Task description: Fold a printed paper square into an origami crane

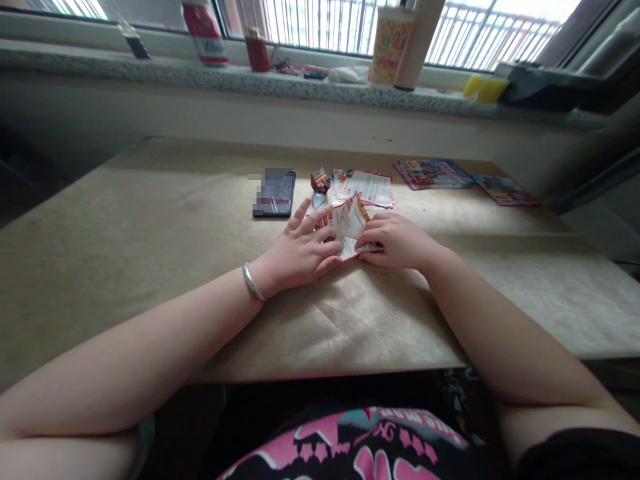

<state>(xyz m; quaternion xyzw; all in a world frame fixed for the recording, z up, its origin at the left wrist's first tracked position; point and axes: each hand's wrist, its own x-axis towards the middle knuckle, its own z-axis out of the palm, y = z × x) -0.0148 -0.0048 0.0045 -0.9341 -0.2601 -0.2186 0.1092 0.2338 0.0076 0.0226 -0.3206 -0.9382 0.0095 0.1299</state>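
Observation:
A partly folded sheet of printed paper [350,223], white inside with red and yellow edges, stands half open on the table between my hands. My left hand [313,247], with a silver bangle at its wrist, lies over the paper's left side with fingers spread. At the right edge, my right hand [393,241] pinches the paper between thumb and fingers. Just beyond are a small folded paper piece [321,181] in dark red and a stack of printed sheets [367,187]. A dark phone [275,193] lies beyond my left hand.
Colourful printed sheets [433,173] lie at the table's back right, with another small pile [505,190] beside them. On the stone windowsill [300,83] stand a red can [204,33], a red bottle [257,50], a patterned cup [390,47] and a yellow object [485,88].

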